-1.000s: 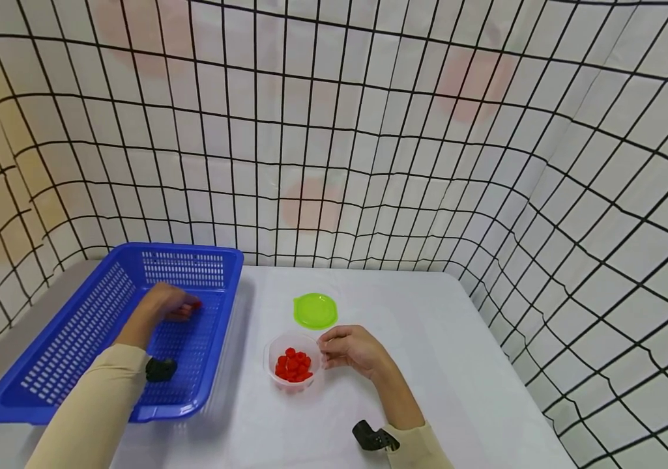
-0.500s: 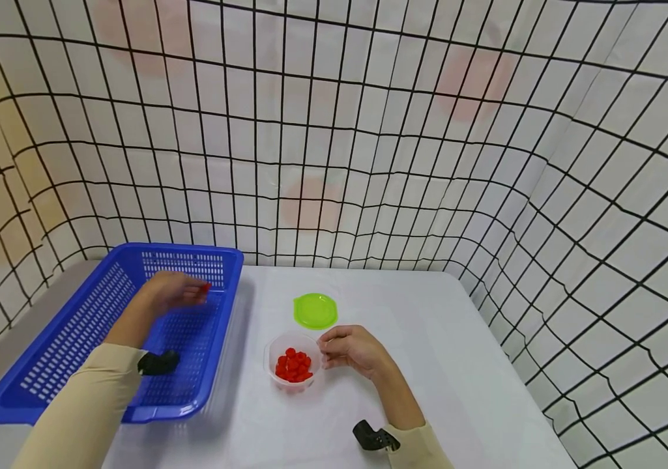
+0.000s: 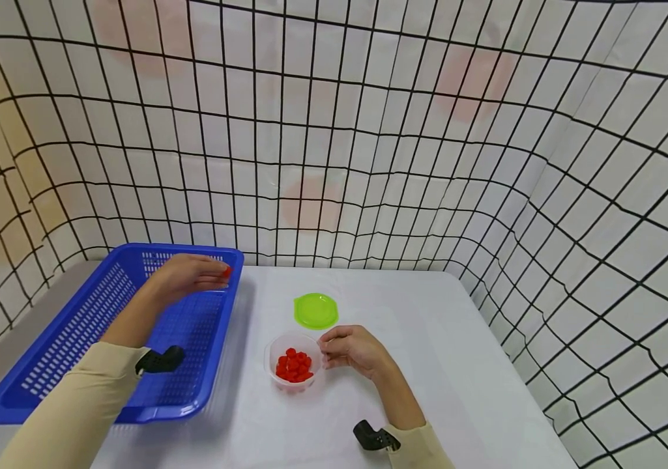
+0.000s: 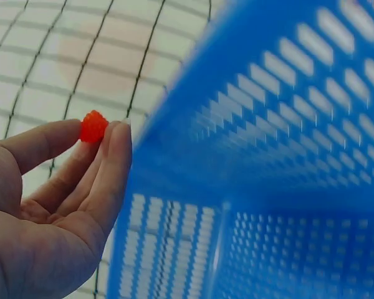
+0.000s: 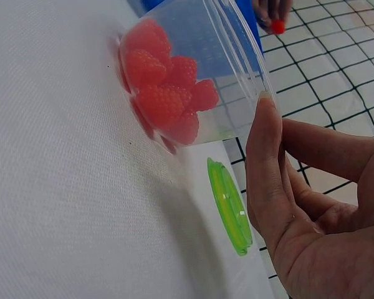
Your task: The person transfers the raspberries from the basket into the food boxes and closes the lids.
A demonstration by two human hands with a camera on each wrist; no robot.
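Between thumb and fingertips my left hand pinches a red raspberry, held up above the far right part of the blue basket. My right hand pinches the rim of a clear plastic tub on its right side, thumb and fingers on either face of the wall. The tub stands upright on the white table, with several raspberries heaped in its bottom. Just behind the tub lies a flat green lid.
The basket takes up the left of the white table, its slotted walls rising around my left forearm. Behind the table hangs a white cloth with a black grid, which also runs along both sides.
My left hand has risen from the basket's floor with the raspberry and moved right and away, up to the basket's right rim. The right hand and the tub stay as they were.
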